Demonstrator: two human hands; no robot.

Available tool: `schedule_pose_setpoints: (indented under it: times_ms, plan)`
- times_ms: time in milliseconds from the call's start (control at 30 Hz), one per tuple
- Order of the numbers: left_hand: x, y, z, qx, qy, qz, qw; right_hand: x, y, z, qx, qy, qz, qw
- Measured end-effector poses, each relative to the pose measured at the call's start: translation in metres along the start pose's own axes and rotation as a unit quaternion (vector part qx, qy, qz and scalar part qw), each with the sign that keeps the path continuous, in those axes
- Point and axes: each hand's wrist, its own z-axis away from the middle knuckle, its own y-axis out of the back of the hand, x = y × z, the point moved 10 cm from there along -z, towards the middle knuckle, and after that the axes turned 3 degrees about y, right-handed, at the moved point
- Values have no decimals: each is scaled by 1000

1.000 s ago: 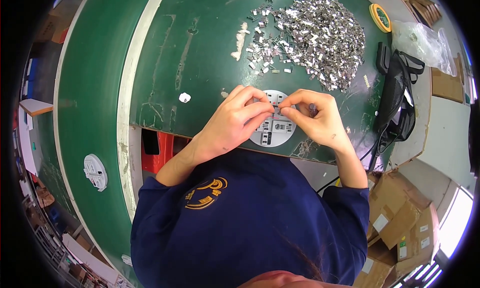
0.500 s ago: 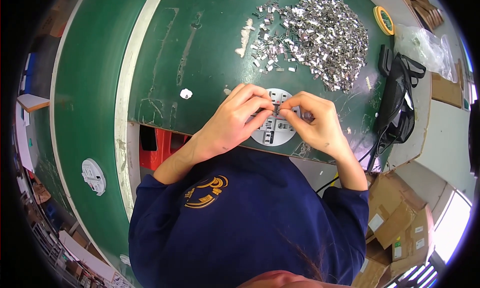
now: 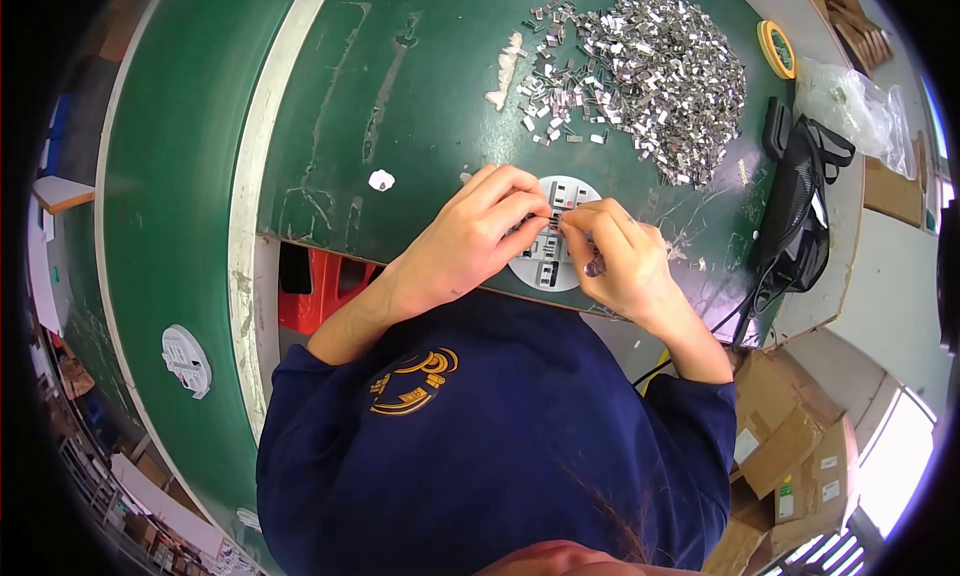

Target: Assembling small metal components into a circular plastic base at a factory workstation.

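Note:
A round white plastic base (image 3: 545,277) with square compartments and small metal parts lies near the table's front edge, between my hands. My left hand (image 3: 470,231) reaches over its left side, thumb and forefinger pinched on a tiny dark piece near the middle. Over the right side, my right hand (image 3: 630,266) has its fingertips closed close to the same spot. A dark, glossy, handle-like piece (image 3: 596,266) pokes out from under its curled fingers; its far end is hidden. Beyond the base spreads a large pile of small silver metal clips (image 3: 680,76).
A yellow tape roll (image 3: 776,50), a clear plastic bag (image 3: 850,106) and a black mesh bag (image 3: 795,216) line the right side. Another white base (image 3: 187,361) rests on the green strip at left. A red stool (image 3: 325,291) stands under the table edge; cardboard boxes (image 3: 800,446) are lower right.
My right hand has turned and its fingers have curled more, bringing the dark handle-like piece lower. My left hand keeps its pinch. The whole view has shifted slightly.

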Motion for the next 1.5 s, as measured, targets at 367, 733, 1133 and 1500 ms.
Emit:
schedule_pose_setpoints:
  times_ms: [367, 733, 1133, 1500]
  plan:
    - [-1, 0, -2, -10, -9, 10, 1000, -8, -18, -2, -116, 3, 66, 991]
    - [9, -9, 9, -75, -26, -75, 994, 37, 30, -13, 108, -202, -395, 890]
    - [11, -24, 19, -96, -44, -128, 986, 13, 12, -22, 166, -72, -548, 816]
    - [10, -23, 18, -96, -43, -134, 985, 3, 6, -38, 58, -22, -567, 822]
